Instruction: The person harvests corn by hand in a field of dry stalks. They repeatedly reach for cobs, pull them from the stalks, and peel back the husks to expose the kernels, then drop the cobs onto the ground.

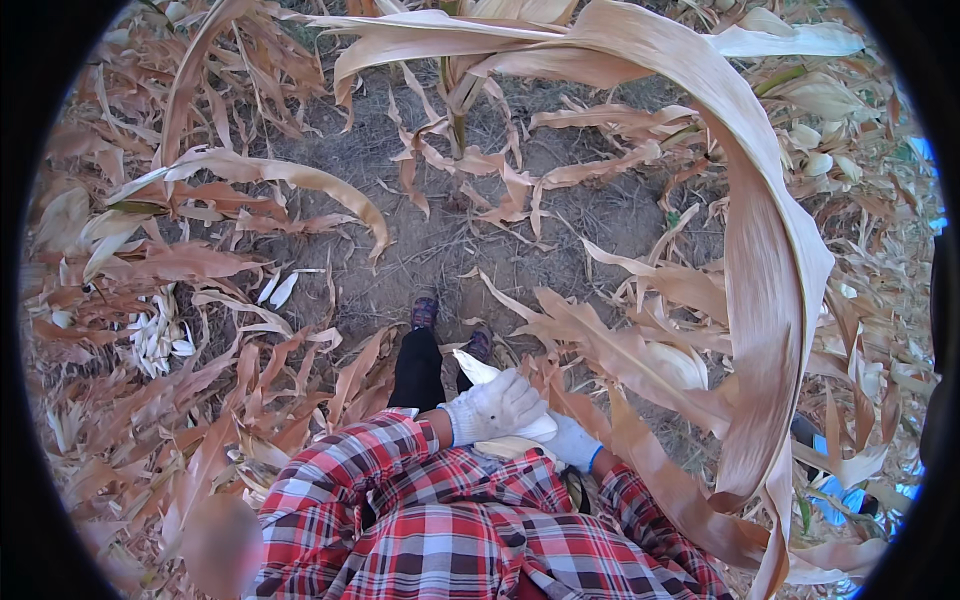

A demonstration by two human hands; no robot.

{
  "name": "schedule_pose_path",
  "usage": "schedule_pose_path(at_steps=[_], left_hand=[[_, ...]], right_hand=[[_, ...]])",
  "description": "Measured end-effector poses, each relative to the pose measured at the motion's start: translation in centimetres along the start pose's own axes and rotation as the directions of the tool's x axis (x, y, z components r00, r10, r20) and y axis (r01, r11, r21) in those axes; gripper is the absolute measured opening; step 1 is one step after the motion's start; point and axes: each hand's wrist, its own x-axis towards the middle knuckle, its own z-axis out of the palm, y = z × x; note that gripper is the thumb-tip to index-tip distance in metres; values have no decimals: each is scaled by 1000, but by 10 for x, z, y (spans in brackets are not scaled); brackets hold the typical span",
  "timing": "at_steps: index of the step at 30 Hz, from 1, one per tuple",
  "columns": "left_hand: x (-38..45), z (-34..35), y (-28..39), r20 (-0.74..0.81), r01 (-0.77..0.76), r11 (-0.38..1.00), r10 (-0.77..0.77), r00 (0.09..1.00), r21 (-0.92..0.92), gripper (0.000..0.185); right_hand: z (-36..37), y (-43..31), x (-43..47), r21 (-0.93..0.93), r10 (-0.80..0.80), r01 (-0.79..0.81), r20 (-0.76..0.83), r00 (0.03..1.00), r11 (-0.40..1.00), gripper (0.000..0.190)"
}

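In front of my waist is a pale ear of corn (474, 367), its pointed end showing above my hands and its lower part beside my fingers. My left hand (496, 407), in a white knitted glove, is closed over the middle of it. Lower and to the right, my right hand (574, 442), gloved too, grips near its lower end; those fingers are mostly hidden. Another pale husk piece (510, 448) lies just under my left hand, against my plaid shirt (450, 525).
A long dry corn leaf (780, 262) arches close by on the right. A cornstalk (457, 127) stands ahead. To the left lie a heap of pale ears (159, 334) and two loose pieces (283, 290). A person in blue (838, 499) is at the lower right.
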Motion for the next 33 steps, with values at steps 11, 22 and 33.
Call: schedule_pose_path(at_steps=[11, 22, 33], left_hand=[[-32, 53, -8, 654, 327, 908, -82, 752, -261, 24], [-62, 81, -38, 766, 632, 460, 523, 375, -624, 62], [-105, -45, -96, 842, 753, -479, -507, 183, -452, 69]], right_hand=[[34, -37, -1, -517, 222, -263, -140, 965, 814, 66], [45, -43, 5, -598, 95, -229, -247, 964, 769, 62], [-9, 42, 36, -214, 5, -165, -597, 802, 963, 36]])
